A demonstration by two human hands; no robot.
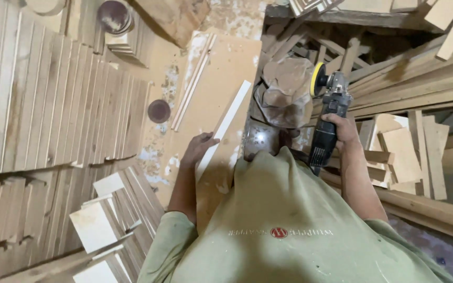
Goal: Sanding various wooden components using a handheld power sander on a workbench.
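I see my right hand (344,128) at about 2 o'clock from the middle of the view, its grip wrapped tight around the black body of an angle grinder (327,115). The grinder points up toward 12 o'clock, and its round yellow sanding pad (317,79) stands on edge beside a dusty cloth bundle (288,91). My left hand (197,148) is near the middle, a little toward 9 o'clock, with fingers closed on the lower part of a thin pale wooden strip (225,124). The strip runs slanted toward 1 o'clock above a wide flat board (213,73) that lies under it. At 9 o'clock many narrow wooden slats (53,99) lie side by side in rows. A dark round sanding disc (159,111) lies between the slats and the board. At 3 o'clock, small square wooden pieces (399,149) are stacked among long planks.
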